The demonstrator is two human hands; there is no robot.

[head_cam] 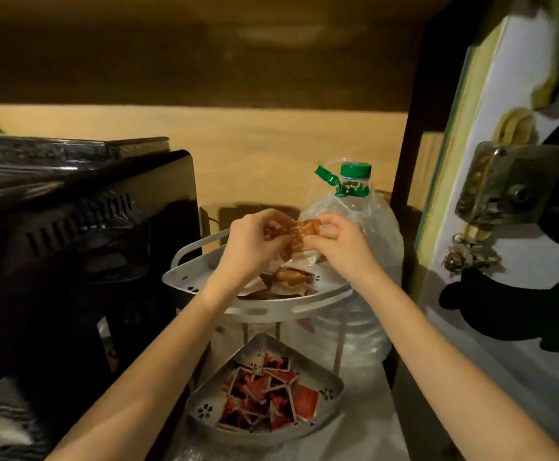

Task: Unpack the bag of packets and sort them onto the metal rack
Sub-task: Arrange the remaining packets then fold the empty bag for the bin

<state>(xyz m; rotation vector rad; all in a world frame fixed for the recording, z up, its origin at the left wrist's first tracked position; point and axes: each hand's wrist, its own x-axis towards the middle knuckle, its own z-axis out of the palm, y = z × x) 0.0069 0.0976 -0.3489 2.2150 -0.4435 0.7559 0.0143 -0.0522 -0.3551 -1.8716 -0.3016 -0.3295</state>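
Pinching a crinkled orange packet — left hand, right hand — above perforated triangular metal rack, red packets below.

No print can be read on the packets, the bottle, or anything else here.

Orange-brown packets lie heaped on the metal rack's top tier, red packets on its lower tier.
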